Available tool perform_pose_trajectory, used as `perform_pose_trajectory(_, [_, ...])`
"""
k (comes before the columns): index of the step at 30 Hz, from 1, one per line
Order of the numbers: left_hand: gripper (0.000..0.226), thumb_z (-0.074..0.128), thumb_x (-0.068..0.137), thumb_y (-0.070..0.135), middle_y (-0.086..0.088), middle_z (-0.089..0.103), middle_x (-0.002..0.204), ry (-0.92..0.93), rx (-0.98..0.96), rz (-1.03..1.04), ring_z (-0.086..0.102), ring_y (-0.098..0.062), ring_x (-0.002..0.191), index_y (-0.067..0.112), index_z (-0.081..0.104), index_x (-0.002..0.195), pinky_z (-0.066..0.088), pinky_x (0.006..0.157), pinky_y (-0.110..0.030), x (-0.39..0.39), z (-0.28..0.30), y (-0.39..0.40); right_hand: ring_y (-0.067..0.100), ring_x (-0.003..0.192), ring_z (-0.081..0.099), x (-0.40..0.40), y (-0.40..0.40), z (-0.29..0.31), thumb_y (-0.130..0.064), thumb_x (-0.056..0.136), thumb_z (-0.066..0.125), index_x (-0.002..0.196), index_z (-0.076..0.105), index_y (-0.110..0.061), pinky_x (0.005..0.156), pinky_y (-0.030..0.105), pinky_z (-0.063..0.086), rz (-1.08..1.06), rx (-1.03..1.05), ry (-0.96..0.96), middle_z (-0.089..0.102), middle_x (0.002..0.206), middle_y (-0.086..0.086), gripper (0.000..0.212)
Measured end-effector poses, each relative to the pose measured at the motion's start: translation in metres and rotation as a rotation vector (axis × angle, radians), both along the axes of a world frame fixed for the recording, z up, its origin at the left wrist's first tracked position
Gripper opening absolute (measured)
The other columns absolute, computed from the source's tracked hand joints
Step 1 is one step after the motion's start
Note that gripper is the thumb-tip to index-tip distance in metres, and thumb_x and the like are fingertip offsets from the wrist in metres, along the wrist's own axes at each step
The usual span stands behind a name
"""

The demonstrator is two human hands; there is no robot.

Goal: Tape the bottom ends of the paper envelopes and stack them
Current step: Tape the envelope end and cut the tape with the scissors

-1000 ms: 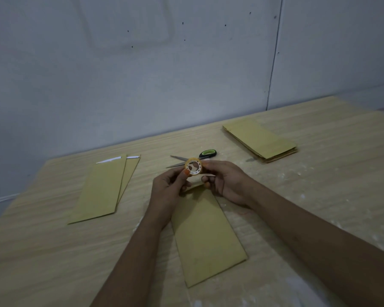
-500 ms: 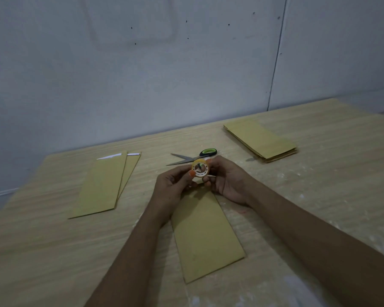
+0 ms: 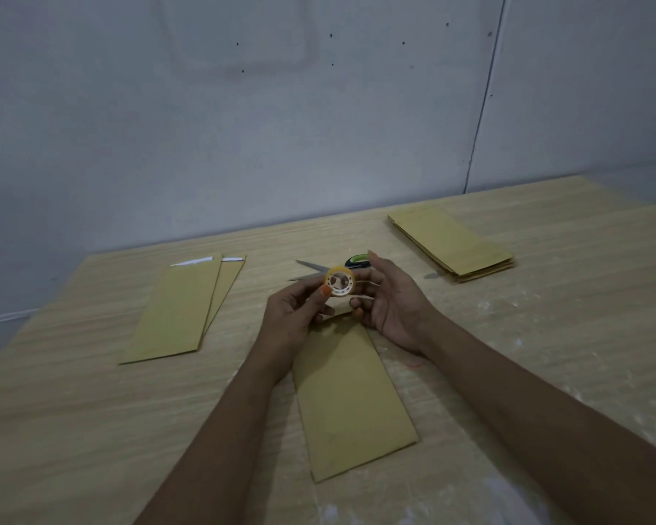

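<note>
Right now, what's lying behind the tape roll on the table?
Scissors lie behind the tape roll, blades open toward the left, green-and-black handle partly showing. The roll and the right hand cover the pivot and most of the handle.

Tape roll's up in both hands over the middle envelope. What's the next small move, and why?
Probably draw a short strip off the tape roll: the left hand pinches it while the right hand works its edge, above the far end of the middle envelope. No tape shows on that end, and the scissors lie just beyond for cutting.
</note>
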State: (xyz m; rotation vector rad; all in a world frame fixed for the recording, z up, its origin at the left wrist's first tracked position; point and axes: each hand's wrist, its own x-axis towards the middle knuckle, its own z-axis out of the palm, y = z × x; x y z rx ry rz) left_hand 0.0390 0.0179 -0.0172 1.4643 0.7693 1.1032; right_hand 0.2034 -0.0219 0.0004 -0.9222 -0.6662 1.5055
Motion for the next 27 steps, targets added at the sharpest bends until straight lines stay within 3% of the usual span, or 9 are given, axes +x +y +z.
perform_pose_trajectory(3, [0.019,0.063,0.093,0.008,0.000,0.073,0.088,-0.011,-0.002,0.041,0.064,-0.012,0.068,0.013,0.071,0.110,0.049,0.063,-0.019,0.000,0.000,0.000,0.012,0.054,0.053,-0.002,0.002,-0.004,-0.025,0.092,0.061,0.096,0.066,-0.006,0.049,0.023,0.042,-0.166,0.087,-0.105,0.061,0.076,0.006,0.020])
perform_pose_trajectory(5, [0.019,0.065,0.092,0.007,-0.003,0.072,0.088,-0.020,0.001,0.065,0.064,-0.012,0.067,0.010,0.071,0.110,0.050,0.063,-0.020,0.001,0.000,-0.001,0.010,0.053,0.054,-0.002,0.002,-0.009,-0.015,0.092,0.065,0.099,0.069,-0.003,0.049,0.023,0.041,-0.264,0.199,-0.377,0.062,0.074,0.006,0.014])
perform_pose_trajectory(7, [0.019,0.067,0.091,0.007,-0.004,0.072,0.090,-0.030,0.000,0.072,0.066,-0.013,0.068,0.007,0.071,0.109,0.051,0.064,-0.021,0.001,0.000,-0.001,0.006,0.059,0.059,-0.001,0.002,-0.015,-0.014,0.090,0.070,0.105,0.072,-0.005,0.054,0.021,0.047,-0.323,0.297,-0.628,0.067,0.083,0.004,0.018])
perform_pose_trajectory(11, [0.021,0.070,0.088,0.005,-0.008,0.074,0.105,-0.014,0.030,0.052,0.070,-0.021,0.077,0.007,0.072,0.110,0.057,0.073,-0.028,-0.001,-0.001,-0.002,0.003,0.072,0.059,-0.004,0.001,-0.021,-0.015,0.086,0.076,0.113,0.073,-0.009,0.065,0.027,0.053,-0.407,0.455,-0.807,0.072,0.098,-0.001,0.028])
perform_pose_trajectory(14, [0.020,0.070,0.088,0.002,-0.009,0.072,0.111,0.010,0.080,0.036,0.071,-0.021,0.078,0.006,0.071,0.107,0.057,0.074,-0.027,0.001,0.000,-0.005,-0.003,0.076,0.060,-0.006,0.000,-0.022,-0.013,0.087,0.074,0.115,0.072,-0.008,0.067,0.017,0.049,-0.436,0.505,-0.818,0.072,0.101,-0.001,0.029])
perform_pose_trajectory(20, [0.014,0.068,0.088,-0.003,-0.011,0.071,0.111,0.061,0.185,0.004,0.072,-0.027,0.081,0.003,0.068,0.101,0.057,0.077,-0.031,0.003,-0.005,-0.002,0.015,0.086,0.068,-0.006,0.000,-0.022,-0.023,0.089,0.073,0.103,0.077,-0.012,0.069,0.032,0.055,-0.454,0.594,-0.863,0.073,0.094,0.000,0.018])
perform_pose_trajectory(27, [0.024,0.061,0.092,-0.008,-0.008,0.070,0.118,0.079,0.238,-0.036,0.072,-0.030,0.089,0.004,0.068,0.111,0.059,0.080,-0.035,0.002,-0.009,0.000,0.003,0.078,0.059,-0.007,-0.001,-0.023,-0.020,0.087,0.075,0.120,0.067,-0.018,0.070,0.021,0.050,-0.344,0.507,-0.841,0.064,0.109,-0.002,0.033])
